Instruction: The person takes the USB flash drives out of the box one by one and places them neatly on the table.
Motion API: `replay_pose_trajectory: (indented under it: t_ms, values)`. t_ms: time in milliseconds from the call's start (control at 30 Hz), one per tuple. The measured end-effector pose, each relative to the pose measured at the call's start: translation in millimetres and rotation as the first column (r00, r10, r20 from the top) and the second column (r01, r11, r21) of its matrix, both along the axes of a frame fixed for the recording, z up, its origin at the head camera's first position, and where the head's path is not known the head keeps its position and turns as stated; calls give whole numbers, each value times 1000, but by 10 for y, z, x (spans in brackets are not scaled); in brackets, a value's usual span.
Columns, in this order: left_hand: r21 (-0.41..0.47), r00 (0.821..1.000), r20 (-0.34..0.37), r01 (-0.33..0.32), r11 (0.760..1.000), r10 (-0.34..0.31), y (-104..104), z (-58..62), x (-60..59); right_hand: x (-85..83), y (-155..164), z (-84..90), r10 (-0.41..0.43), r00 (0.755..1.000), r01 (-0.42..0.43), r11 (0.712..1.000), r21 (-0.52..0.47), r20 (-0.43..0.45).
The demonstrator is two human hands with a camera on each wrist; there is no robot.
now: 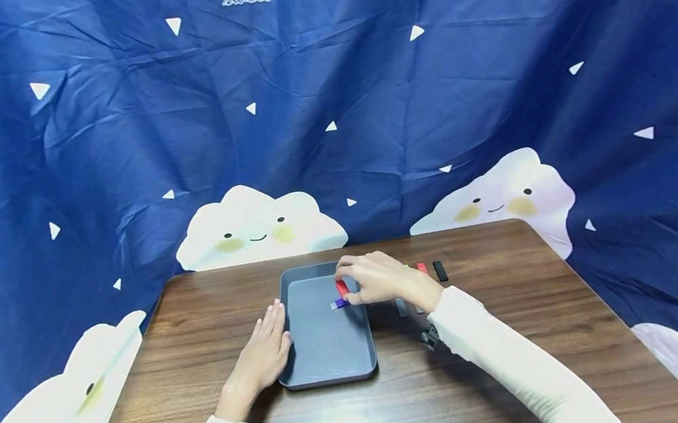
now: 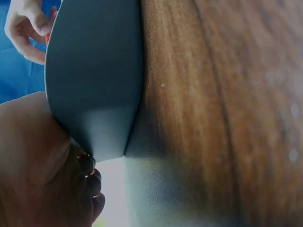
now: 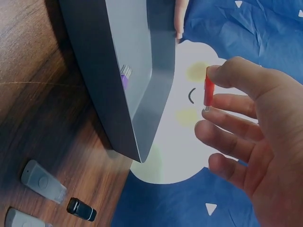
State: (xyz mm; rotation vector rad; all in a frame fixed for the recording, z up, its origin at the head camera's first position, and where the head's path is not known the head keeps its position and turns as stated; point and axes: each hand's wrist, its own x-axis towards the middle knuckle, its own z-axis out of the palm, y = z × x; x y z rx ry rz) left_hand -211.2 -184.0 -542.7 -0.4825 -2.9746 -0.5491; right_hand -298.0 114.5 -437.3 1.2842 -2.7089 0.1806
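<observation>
My right hand (image 1: 376, 277) pinches a red USB flash drive (image 3: 209, 89) between thumb and fingertips, over the far right part of a grey tray (image 1: 329, 359). Its metal plug end points down in the right wrist view. Inside the tray lies a purple USB flash drive (image 1: 340, 304) with a clear-looking end, just below the red one. On the other side, my left hand (image 1: 261, 356) rests with straight fingers against the tray's left rim. The left wrist view shows that hand beside the tray's outer wall (image 2: 94, 71).
Right of the tray, several flash drives lie on the wooden table (image 1: 484, 320): a black one (image 1: 440, 270), another red one (image 1: 421, 267) and grey ones (image 3: 43, 180), partly hidden by my right arm. A blue curtain (image 1: 365, 100) hangs behind the table.
</observation>
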Motion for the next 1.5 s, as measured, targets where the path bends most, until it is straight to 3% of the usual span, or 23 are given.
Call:
replay_pose_trajectory:
  t_ms: [467,867,1500]
  values:
    - [-2,1000,-18,-5,1000,5,19,-34,35,35,160,-2,-4,999,2,999,-41,-32]
    - [1,1000,-14,-3,1000,3,21,-57,48,64,256,-21,-18,1000,17,999,-47,-6]
    - [-4,1000,-1,-4,1000,4,17,-25,21,111,415,45,-40,998,35,993,-111,-45]
